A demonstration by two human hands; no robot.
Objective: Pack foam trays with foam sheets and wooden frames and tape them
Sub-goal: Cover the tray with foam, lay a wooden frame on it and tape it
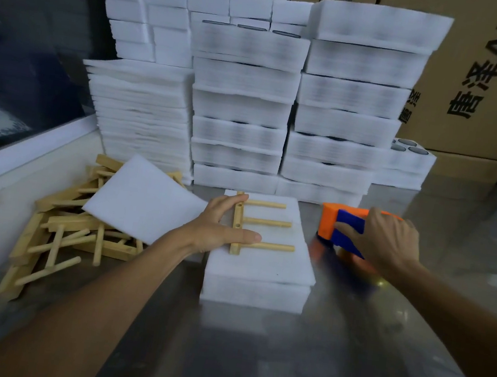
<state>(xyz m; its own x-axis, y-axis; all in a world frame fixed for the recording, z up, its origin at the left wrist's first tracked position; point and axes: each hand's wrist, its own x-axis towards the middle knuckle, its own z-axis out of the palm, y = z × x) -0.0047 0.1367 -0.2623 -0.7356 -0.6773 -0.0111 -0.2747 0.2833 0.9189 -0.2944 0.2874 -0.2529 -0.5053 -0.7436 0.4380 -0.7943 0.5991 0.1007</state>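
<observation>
My left hand lies flat, fingers spread, pressing the wooden frame onto the foam tray. Just right of the tray, my right hand grips the tape dispenser; the frame's pegs point toward it.
</observation>
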